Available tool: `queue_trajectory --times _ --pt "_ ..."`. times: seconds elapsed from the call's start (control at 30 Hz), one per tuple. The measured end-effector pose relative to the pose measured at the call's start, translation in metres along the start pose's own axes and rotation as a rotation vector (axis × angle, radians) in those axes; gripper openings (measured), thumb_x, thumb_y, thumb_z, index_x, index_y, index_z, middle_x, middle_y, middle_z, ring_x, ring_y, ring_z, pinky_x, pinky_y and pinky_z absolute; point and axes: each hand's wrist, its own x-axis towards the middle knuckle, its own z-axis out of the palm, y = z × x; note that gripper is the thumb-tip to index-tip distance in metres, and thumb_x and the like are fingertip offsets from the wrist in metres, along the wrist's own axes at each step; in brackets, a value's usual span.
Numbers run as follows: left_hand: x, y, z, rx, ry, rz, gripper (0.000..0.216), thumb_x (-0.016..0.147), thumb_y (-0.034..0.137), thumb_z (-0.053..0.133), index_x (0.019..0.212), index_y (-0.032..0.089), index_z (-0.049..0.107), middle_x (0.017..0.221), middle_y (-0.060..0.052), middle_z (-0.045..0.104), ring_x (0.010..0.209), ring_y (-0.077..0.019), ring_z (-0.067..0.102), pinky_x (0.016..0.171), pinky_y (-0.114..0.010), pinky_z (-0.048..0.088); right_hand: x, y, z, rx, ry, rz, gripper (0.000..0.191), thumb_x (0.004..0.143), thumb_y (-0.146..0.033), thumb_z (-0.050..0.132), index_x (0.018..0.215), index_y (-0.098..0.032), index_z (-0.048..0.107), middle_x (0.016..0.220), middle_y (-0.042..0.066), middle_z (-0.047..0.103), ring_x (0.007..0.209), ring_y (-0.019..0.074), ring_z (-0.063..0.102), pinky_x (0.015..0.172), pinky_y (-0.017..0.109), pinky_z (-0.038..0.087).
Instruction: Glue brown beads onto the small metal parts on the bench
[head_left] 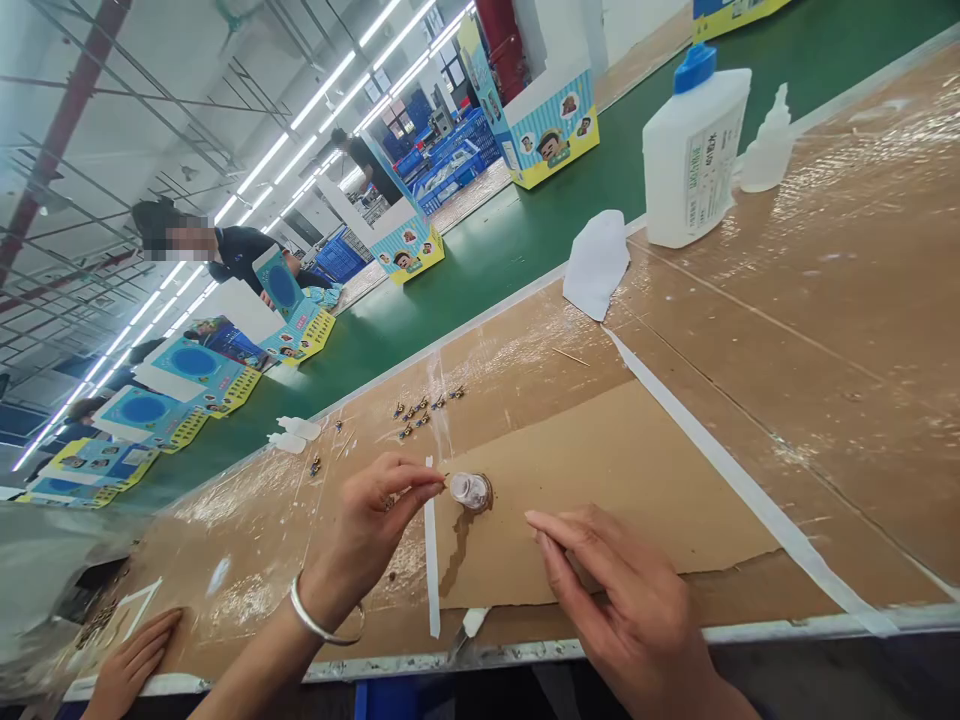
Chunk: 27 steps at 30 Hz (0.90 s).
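Observation:
My left hand (375, 512), with a silver bangle on the wrist, is closed in a pinch. Something tiny and dark shows at its fingertips, too small to name. Just right of those fingertips a small clear cup (469, 491) with whitish contents stands on a cardboard sheet (600, 470). A dark wet streak runs from the cup toward me. To the right, my right hand (619, 600) hovers over the cardboard with thumb and forefinger pressed together; what they hold, if anything, cannot be made out. Several small dark-and-gold parts (420, 408) lie beyond the cup.
A large glue bottle (694, 150), a small dropper bottle (769, 145) and white paper (598, 262) are at the back right. Printed boxes (551, 130) line the green belt (487, 235). Another person's hand (139, 660) rests at the left; a white-tipped tool (472, 622) lies at the front edge.

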Motion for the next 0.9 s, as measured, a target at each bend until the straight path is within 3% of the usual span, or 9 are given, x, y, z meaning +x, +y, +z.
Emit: queue_trajectory --times 0.2,0.5,0.9 --pt "0.008 0.004 0.005 0.129 -0.019 -0.015 0.011 0.079 0.027 0.061 0.073 0.022 0.069 0.073 -0.001 0.070 0.068 -0.0161 0.064 0.065 -0.028 0.048 0.002 -0.003 -0.002 0.041 0.010 0.028 0.027 0.082 -0.002 0.051 0.106 -0.014 0.057 0.084 0.004 0.061 0.079 0.0110 0.056 0.075 0.024 0.047" --pt "0.013 0.007 0.012 0.309 0.005 0.139 0.010 0.079 0.025 0.061 0.072 0.021 0.067 0.072 0.000 0.069 0.069 -0.0166 0.063 0.067 -0.030 0.046 0.002 -0.002 -0.001 0.077 0.025 0.057 0.029 0.081 -0.002 0.052 0.107 -0.015 0.056 0.086 0.003 0.061 0.081 0.0115 0.055 0.078 0.026 0.045" --pt "0.016 0.011 0.011 0.336 -0.088 0.176 0.009 0.081 0.022 0.060 0.075 0.019 0.067 0.073 -0.001 0.066 0.071 -0.0178 0.060 0.070 -0.034 0.045 -0.001 -0.002 -0.001 0.078 0.025 0.079 0.028 0.082 -0.003 0.052 0.107 -0.015 0.056 0.087 0.004 0.061 0.082 0.0124 0.055 0.078 0.027 0.046"
